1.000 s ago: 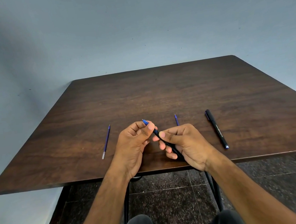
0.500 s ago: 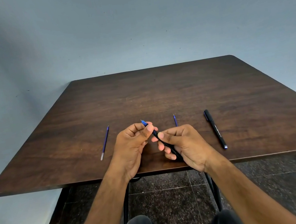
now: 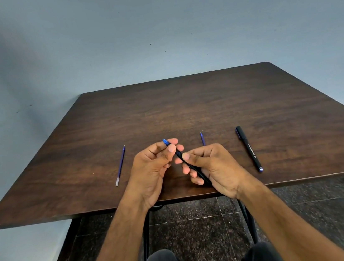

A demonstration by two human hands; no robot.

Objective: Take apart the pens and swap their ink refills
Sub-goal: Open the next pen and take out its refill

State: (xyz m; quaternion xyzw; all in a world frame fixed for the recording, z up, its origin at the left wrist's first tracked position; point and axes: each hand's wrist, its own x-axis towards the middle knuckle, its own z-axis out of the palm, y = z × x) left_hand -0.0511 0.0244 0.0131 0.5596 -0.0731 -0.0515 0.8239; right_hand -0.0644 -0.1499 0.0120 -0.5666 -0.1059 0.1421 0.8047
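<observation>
Both hands hold one black pen [image 3: 189,164] over the near edge of the table. My left hand [image 3: 154,170] pinches its blue tip section [image 3: 165,142] between thumb and fingers. My right hand [image 3: 213,166] is wrapped around the black barrel. A loose blue refill [image 3: 120,165] lies on the table to the left. Another blue refill [image 3: 202,138] lies behind my right hand, which hides most of it. A whole black pen [image 3: 249,149] lies to the right, apart from both hands.
The dark wooden table [image 3: 186,111] stands against a grey-blue wall. Its front edge runs just under my wrists. Below it are black metal legs, a dark speckled tiled floor and my knees.
My hands keep the same grip on the pen and have barely shifted. The left thumb has slid slightly along the tip section. Nothing on the table has moved.
</observation>
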